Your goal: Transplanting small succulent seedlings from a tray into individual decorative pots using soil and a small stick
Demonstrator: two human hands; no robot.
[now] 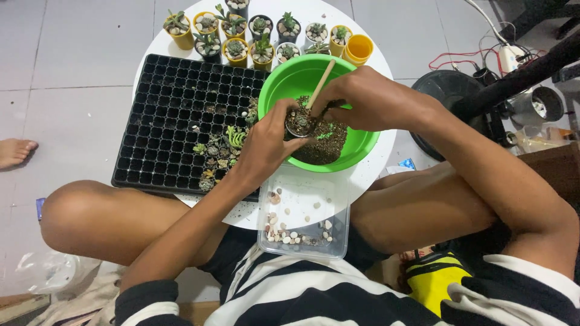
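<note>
My left hand point(270, 140) grips a small dark pot point(299, 124) with a tiny succulent and gritty soil, held over a green bowl point(289, 80) of soil. My right hand point(361, 99) holds a thin wooden stick point(320, 83), its lower end down at the pot's soil. Both hands meet above the bowl's middle. Below the bowl lies a clear plastic tray point(302, 202) with small pebbles.
A black seedling tray point(172, 118) holds a few small succulents near its right side. Several potted succulents point(235, 48) in yellow and black pots and an empty yellow pot point(359, 48) line the white round table point(302, 12). Another person's foot point(15, 151) is at left; a fan base point(450, 90) and cables at right.
</note>
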